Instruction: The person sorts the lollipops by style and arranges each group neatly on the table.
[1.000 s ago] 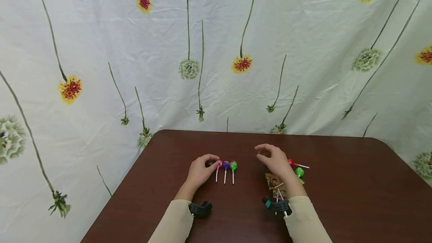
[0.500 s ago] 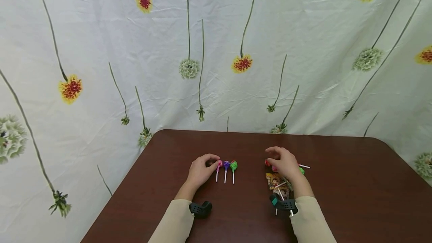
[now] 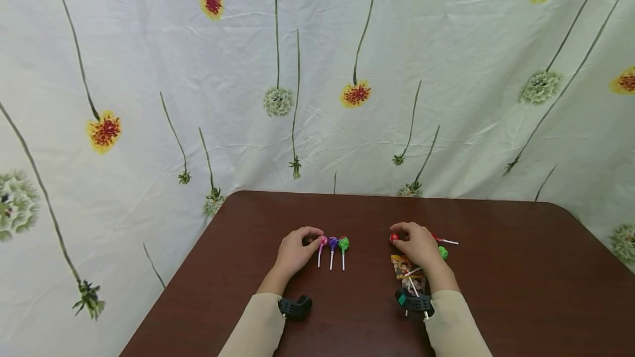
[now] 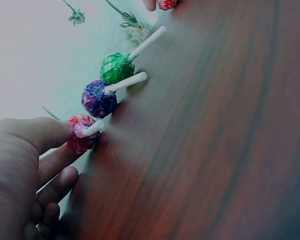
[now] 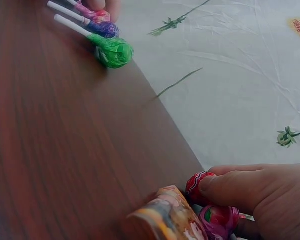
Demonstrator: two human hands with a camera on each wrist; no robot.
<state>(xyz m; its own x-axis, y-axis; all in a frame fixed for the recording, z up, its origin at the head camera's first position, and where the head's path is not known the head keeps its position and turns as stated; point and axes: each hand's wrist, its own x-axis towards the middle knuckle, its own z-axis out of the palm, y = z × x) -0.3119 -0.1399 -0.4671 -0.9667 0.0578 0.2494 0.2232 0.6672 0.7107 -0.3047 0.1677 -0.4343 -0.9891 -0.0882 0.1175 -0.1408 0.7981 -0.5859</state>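
On the brown wooden table (image 3: 352,318) | left hand (image 3: 292,250) pinches pink-wrapped ball lollipop (image 4: 83,141) | right hand (image 3: 418,245) pinches red-wrapped ball lollipop (image 5: 194,186) | best lifted clear of magenta-wrapped ball lollipop (image 5: 219,221)

Hands (image 3: 292,253) pinch a pink lollipop (image 3: 323,241) and, seemingly, a red lollipop (image 3: 394,237).

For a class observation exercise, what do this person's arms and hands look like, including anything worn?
The left hand and right hand are ungloved. Plain beige sleeves end near the wrists. The left wristband and right wristband are black; the right shows a teal patch.
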